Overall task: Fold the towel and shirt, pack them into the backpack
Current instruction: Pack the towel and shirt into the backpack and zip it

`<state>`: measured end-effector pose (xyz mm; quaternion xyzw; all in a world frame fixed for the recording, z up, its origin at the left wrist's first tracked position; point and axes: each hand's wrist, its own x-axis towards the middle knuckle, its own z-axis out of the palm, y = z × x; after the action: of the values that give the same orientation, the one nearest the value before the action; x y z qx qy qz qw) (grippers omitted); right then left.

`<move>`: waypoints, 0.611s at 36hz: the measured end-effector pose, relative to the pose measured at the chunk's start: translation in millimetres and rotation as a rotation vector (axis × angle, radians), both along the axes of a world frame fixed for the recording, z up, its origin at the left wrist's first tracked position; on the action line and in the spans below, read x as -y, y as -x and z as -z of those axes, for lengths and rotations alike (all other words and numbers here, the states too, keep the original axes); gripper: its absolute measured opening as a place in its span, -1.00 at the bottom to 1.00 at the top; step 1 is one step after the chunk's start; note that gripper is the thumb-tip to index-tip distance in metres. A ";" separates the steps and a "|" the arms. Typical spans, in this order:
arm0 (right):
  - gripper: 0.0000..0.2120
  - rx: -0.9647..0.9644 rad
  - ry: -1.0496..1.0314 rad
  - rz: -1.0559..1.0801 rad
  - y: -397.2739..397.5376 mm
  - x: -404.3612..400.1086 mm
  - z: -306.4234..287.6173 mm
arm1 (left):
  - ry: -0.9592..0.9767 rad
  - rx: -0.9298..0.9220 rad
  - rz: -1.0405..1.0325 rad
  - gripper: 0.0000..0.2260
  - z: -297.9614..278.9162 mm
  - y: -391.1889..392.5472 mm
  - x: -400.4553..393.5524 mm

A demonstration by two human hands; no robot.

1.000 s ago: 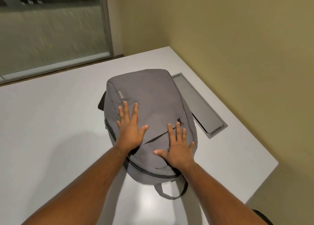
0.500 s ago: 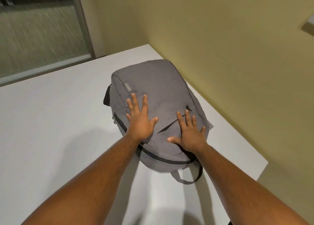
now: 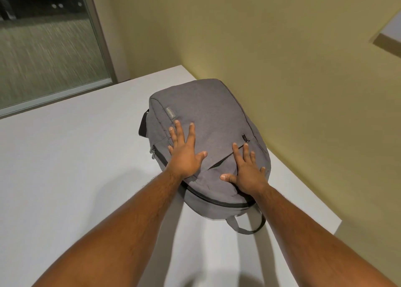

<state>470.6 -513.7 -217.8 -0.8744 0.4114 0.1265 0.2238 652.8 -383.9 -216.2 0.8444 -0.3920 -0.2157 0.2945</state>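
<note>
A grey backpack (image 3: 208, 113) lies flat on the white table (image 3: 65, 178), its main zipper closed and its top handle (image 3: 247, 227) pointing toward me. My left hand (image 3: 184, 154) presses flat on the bag's front, fingers straight and spread. My right hand (image 3: 247, 171) presses flat beside it, just below the front pocket's zipper pull (image 3: 245, 138). Neither towel nor shirt shows in view.
The backpack sits by the table's right edge, close to the yellow wall (image 3: 282, 48). A glass panel with a metal frame (image 3: 97, 37) stands beyond the table's far edge. A white ledge (image 3: 390, 32) shows at the upper right.
Both hands have pushed the backpack to the right toward the wall, covering the grey recessed panel in the table. The hands stay flat on the bag.
</note>
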 end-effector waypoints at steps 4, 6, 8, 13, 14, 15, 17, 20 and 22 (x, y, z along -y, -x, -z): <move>0.10 -0.014 0.013 -0.003 0.1 -1.0 -1.0 | -0.063 0.011 0.028 -0.12 -4.5 -4.1 -1.8; 0.08 -0.029 0.034 -0.001 0.3 -5.7 -4.2 | -0.099 0.023 0.053 -0.13 -8.7 -6.0 -4.8; 0.04 -0.043 0.064 -0.001 1.1 -13.0 -7.7 | -0.133 0.036 0.075 -0.16 -13.3 -6.4 -9.3; -0.12 -0.072 0.132 -0.013 13.2 -37.4 -7.4 | -0.187 0.075 0.154 -0.24 -21.1 5.8 -27.5; -0.14 -0.083 0.141 -0.018 17.2 -42.4 -7.2 | -0.201 0.090 0.175 -0.25 -21.6 9.8 -32.3; -0.15 -0.091 0.144 -0.020 21.5 -47.4 -7.7 | -0.220 0.109 0.198 -0.26 -22.1 14.2 -37.4; -0.16 -0.102 0.134 -0.014 30.0 -57.3 -10.1 | -0.261 0.149 0.250 -0.28 -21.4 23.9 -47.6; -0.19 -0.109 0.130 0.000 43.1 -74.1 -14.7 | -0.293 0.167 0.301 -0.31 -21.8 39.9 -64.4; -0.22 -0.106 0.143 0.006 51.7 -87.0 -19.7 | -0.307 0.173 0.320 -0.35 -24.6 51.0 -74.8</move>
<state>418.8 -426.7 -198.1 -0.8790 0.4334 0.1421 0.1390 601.8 -309.1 -191.6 0.8218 -0.5072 -0.2434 0.0901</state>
